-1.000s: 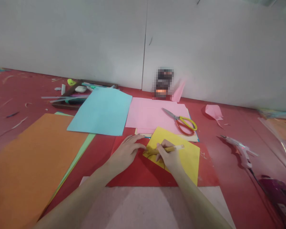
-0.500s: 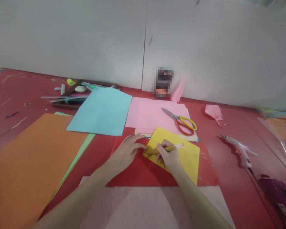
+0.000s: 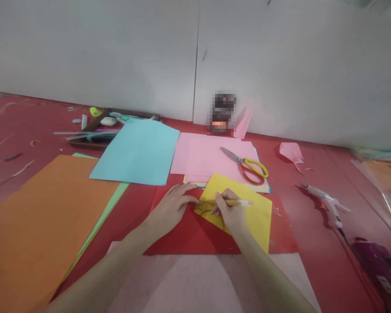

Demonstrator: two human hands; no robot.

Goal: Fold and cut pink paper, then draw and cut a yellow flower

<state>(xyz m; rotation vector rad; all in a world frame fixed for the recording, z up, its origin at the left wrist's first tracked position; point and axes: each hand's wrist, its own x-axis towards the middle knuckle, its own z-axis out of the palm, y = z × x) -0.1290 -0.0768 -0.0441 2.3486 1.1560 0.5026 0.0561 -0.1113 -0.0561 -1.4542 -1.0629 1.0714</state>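
A yellow sheet of paper lies slanted over a red sheet, with dark curved lines drawn near its left corner. My right hand grips a yellow-brown pen, its tip toward that left corner. Spread flat on the red sheet, my left hand touches the yellow sheet's left corner with its fingertips. Behind the yellow sheet, scissors with one yellow and one red handle lie on pink paper.
Blue paper and orange paper lie to the left. A dark tray holds pens and an eraser. On the right are a glue gun with its cord, a purple box and crumpled pink paper. A white wall stands behind.
The pen in my right hand has tilted slightly, and its tip has shifted up a little along the drawn lines. My left hand stays in place.
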